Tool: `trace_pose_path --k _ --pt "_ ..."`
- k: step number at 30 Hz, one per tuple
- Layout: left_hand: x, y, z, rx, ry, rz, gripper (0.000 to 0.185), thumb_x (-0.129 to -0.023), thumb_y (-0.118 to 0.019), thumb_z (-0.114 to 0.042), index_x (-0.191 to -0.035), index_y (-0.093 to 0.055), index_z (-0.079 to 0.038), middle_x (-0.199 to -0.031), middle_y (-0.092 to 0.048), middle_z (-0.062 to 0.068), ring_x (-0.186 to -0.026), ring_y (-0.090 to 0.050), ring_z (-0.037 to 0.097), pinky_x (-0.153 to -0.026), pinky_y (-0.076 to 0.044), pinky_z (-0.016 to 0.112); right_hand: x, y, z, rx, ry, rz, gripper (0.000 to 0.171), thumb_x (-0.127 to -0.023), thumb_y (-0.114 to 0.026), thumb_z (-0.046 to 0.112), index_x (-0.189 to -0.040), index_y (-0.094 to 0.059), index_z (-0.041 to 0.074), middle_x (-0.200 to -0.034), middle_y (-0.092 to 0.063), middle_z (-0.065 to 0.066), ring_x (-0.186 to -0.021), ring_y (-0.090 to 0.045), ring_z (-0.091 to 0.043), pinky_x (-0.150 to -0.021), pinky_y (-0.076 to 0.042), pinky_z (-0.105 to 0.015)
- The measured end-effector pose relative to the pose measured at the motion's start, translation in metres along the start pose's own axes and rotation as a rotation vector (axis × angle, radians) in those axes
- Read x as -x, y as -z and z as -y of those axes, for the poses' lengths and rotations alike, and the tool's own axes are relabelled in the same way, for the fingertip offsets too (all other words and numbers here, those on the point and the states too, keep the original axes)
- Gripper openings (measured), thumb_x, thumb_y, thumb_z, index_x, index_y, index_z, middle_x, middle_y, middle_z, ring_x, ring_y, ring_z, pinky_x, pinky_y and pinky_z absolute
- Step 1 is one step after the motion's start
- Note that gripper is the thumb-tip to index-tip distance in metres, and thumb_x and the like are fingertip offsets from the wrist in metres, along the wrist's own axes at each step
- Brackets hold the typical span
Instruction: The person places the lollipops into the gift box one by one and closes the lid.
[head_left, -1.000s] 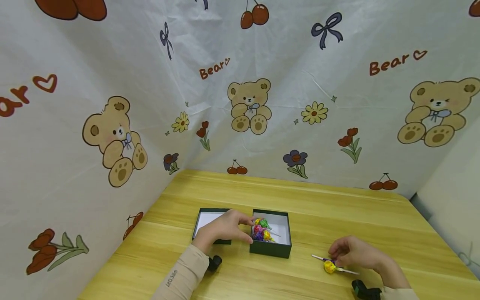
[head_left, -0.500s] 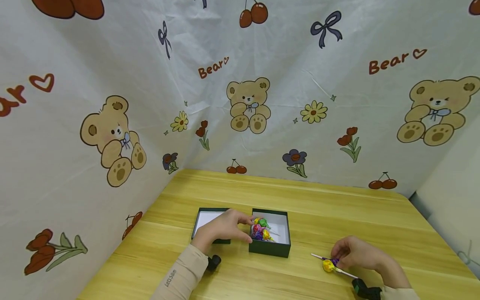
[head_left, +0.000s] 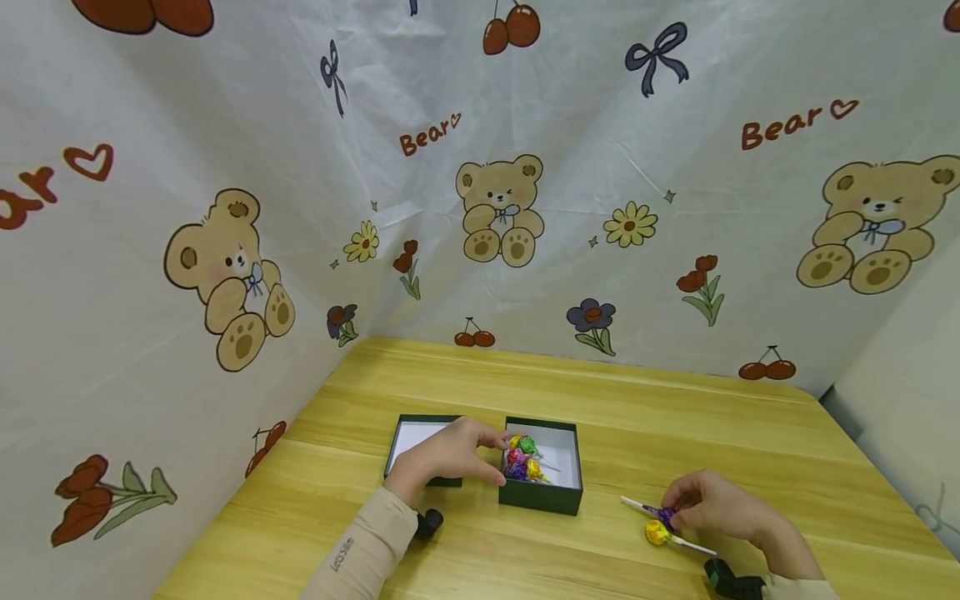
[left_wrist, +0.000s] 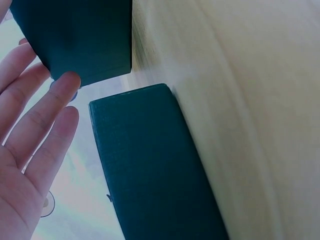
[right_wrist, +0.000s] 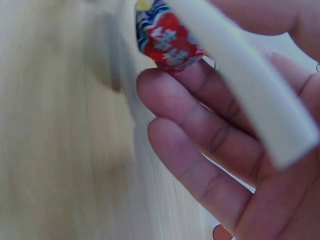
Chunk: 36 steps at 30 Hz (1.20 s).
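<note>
My left hand reaches over the left side of the dark green box, thumb and fingertips spread along its rim. In the left wrist view its fingers are nearly straight beside the box wall. Several wrapped lollipops lie inside the box, toward its left. My right hand pinches a purple lollipop, its white stick pointing left. Just in front is a yellow lollipop, its stick toward the wrist. The right wrist view shows a red-and-blue wrapper and a blurred white stick beside the fingers.
A shallow green lid with a white inside lies left of the box, partly behind the left hand. The wooden table meets a bear-print cloth at the back and left. Black cameras sit at both wrists.
The purple lollipop has come out from behind the yellow one, lifted a little by the right hand. The yellow lollipop has turned slightly. The left hand keeps its place at the box.
</note>
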<state>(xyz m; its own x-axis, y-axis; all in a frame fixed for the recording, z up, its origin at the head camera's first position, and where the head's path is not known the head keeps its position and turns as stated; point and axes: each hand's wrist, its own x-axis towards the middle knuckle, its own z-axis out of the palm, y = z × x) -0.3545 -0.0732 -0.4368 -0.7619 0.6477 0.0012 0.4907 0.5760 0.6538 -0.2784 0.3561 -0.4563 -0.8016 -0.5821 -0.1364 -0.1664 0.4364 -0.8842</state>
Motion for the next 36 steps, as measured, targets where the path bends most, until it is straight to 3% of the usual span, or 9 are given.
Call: trace_pose_path --k 6,10,14,19,22,27,31,36 --pt "0.001 0.0 -0.001 -0.001 -0.001 0.002 0.045 -0.079 -0.085 -0.038 -0.117 -0.073 -0.017 -0.137 -0.065 0.0 -0.127 -0.06 0.021 -0.103 -0.052 0.04 0.001 0.001 0.003 -0.006 -0.034 -0.045 0.022 -0.096 -0.061 0.005 -0.109 -0.066 -0.012 -0.099 -0.071 -0.011 -0.085 -0.065 -0.008 -0.073 -0.054 -0.022" --pt "0.001 0.0 -0.001 0.006 -0.003 0.006 0.045 -0.08 -0.085 -0.037 -0.118 -0.073 -0.016 -0.143 -0.06 -0.002 -0.129 -0.059 0.021 -0.104 -0.051 0.04 0.002 0.001 0.006 -0.058 -0.064 -0.068 0.027 -0.097 -0.06 0.007 -0.115 -0.064 -0.013 -0.107 -0.069 -0.017 -0.091 -0.067 -0.011 -0.076 -0.056 -0.024" --pt "0.002 0.001 -0.002 0.008 -0.003 0.01 0.045 -0.08 -0.085 -0.036 -0.118 -0.073 -0.016 -0.146 -0.057 -0.003 -0.129 -0.058 0.021 -0.104 -0.051 0.04 0.003 0.002 0.006 -0.124 -0.038 -0.062 0.032 -0.1 -0.057 0.006 -0.121 -0.059 -0.017 -0.114 -0.068 -0.019 -0.097 -0.068 -0.012 -0.08 -0.058 -0.026" --pt "0.001 0.001 -0.002 0.004 -0.012 0.004 0.046 -0.079 -0.085 -0.037 -0.118 -0.073 -0.017 -0.133 -0.067 -0.002 -0.127 -0.06 0.022 -0.103 -0.052 0.04 0.005 0.003 0.01 -0.177 -0.028 -0.083 0.04 -0.102 -0.053 0.007 -0.128 -0.05 -0.024 -0.113 -0.068 -0.013 -0.099 -0.069 -0.012 -0.082 -0.061 -0.033" --pt "0.001 0.001 -0.001 0.0 -0.015 0.0 0.046 -0.079 -0.085 -0.038 -0.118 -0.073 -0.017 -0.125 -0.071 -0.002 -0.126 -0.061 0.022 -0.102 -0.053 0.04 0.006 0.002 0.013 -0.169 -0.04 -0.135 0.043 -0.102 -0.055 0.009 -0.129 -0.049 -0.024 -0.113 -0.067 -0.01 -0.099 -0.069 -0.012 -0.082 -0.061 -0.037" --pt "0.001 0.002 -0.002 -0.007 -0.017 -0.002 0.046 -0.079 -0.085 -0.038 -0.118 -0.073 -0.016 -0.128 -0.07 -0.001 -0.125 -0.061 0.021 -0.102 -0.053 0.039 0.004 0.001 0.016 -0.122 -0.037 -0.23 0.047 -0.101 -0.059 0.013 -0.132 -0.049 -0.021 -0.119 -0.068 -0.01 -0.097 -0.07 -0.013 -0.083 -0.061 -0.035" --pt "0.001 0.002 -0.003 -0.005 -0.018 -0.003 0.045 -0.079 -0.086 -0.037 -0.117 -0.073 -0.016 -0.128 -0.07 0.0 -0.125 -0.061 0.022 -0.102 -0.053 0.04 0.002 0.0 0.017 -0.101 -0.036 -0.299 0.046 -0.101 -0.061 0.014 -0.131 -0.05 -0.019 -0.118 -0.069 -0.003 -0.096 -0.07 -0.012 -0.083 -0.06 -0.032" --pt "0.002 0.002 -0.003 0.011 -0.011 0.004 0.044 -0.079 -0.086 -0.036 -0.116 -0.074 -0.015 -0.132 -0.068 0.001 -0.126 -0.061 0.022 -0.103 -0.052 0.041 0.001 -0.002 0.019 -0.085 -0.033 -0.331 0.039 -0.1 -0.061 0.013 -0.126 -0.054 -0.016 -0.115 -0.069 -0.001 -0.098 -0.068 -0.005 -0.084 -0.059 -0.028"
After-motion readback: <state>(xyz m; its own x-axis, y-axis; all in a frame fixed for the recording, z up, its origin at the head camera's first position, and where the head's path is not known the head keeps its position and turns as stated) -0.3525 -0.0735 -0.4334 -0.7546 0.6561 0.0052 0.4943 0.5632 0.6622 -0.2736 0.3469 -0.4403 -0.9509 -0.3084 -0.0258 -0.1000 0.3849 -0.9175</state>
